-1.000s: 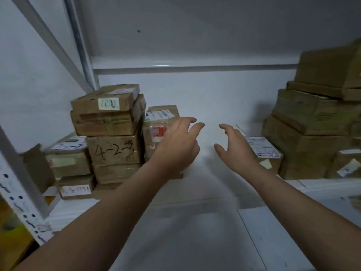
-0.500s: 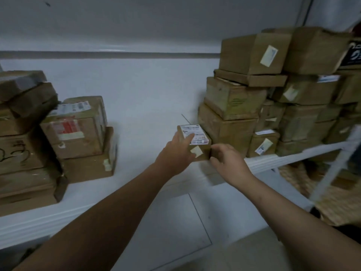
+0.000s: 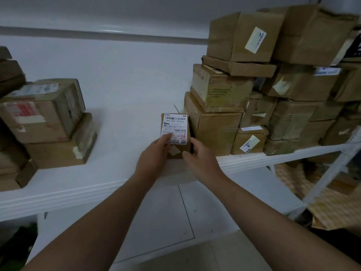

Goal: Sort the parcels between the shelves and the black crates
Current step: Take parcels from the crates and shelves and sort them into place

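Note:
A small brown parcel with a white barcode label and red handwriting sits near the front edge of the white shelf. My left hand grips its left side, thumb on the label. My right hand holds its right front corner with curled fingers. The parcel looks tipped up at its near end. No black crate is in view.
A tall stack of brown boxes fills the shelf's right side, right next to the small parcel. Another pile of boxes stands at the left. A lower white shelf lies beneath my arms. A shelf upright slants at the right.
Both hands moved from mid-shelf to the small labelled parcel on the right and took hold of it. Its near end has since come up, so the label faces me.

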